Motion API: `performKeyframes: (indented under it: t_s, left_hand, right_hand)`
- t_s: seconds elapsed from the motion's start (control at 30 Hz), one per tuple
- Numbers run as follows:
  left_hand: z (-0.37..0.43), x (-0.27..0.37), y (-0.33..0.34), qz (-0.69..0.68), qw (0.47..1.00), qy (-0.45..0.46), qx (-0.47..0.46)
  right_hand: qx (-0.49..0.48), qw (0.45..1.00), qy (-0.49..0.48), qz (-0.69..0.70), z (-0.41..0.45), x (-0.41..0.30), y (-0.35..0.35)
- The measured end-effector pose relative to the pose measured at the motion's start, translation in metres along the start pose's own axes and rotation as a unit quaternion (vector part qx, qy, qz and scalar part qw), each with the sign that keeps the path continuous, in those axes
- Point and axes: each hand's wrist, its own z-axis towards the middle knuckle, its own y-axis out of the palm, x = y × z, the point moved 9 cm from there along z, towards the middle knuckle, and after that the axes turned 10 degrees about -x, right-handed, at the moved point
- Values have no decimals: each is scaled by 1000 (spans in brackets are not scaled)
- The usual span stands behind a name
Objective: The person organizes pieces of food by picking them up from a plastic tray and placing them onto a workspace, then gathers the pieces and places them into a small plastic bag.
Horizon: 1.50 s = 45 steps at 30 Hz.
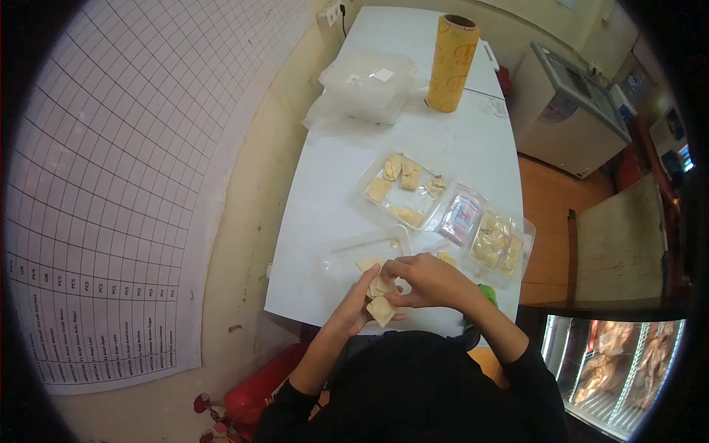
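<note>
Folded, pale yellow dough-like pieces point(381, 311) are between my two hands, close to the near edge of the white table. My left hand point(354, 307) supports them from the left, its thumb on top. From the right, my right hand point(424, 279) pinches them between thumb and fingers. Just beyond lies a shallow clear plastic container point(338, 260), partly hidden by my hands, with a small crumb in it. A second clear container point(388, 212) holds several similar folded pieces point(410, 174). To the right, another clear container point(526, 249) has more pieces inside under clear plastic.
Between the containers lies a printed plastic packet point(462, 213). A yellow roll of wrap point(453, 63) stands at the back beside a plastic-wrapped stack of clear containers point(371, 88). A green object point(488, 293) is by my right forearm. The wall point(249, 210) borders the table's left.
</note>
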Motion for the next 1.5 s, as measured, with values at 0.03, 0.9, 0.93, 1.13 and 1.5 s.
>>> performKeyframes:
  t_s: [0.03, 0.9, 0.93, 1.13, 1.5]
  left_hand:
    - [1, 0, 1, 10, 1000, -4, -1]
    - [6, -10, 11, -9, 998, -50, -40]
    - [7, -10, 9, -11, 998, -44, -39]
    - [7, -11, 8, -30, 998, -44, -19]
    - [0, -1, 17, 1, 1000, -13, -9]
  right_hand:
    - [-1, 1000, 0, 0, 0, 1, 0]
    - [-21, 995, -1, 100, -3, 15, -1]
    - [-22, 995, -2, 100, -2, 15, 1]
    - [25, 996, -28, 78, -6, 9, -5]
    - [113, 991, -24, 63, -13, 14, -6]
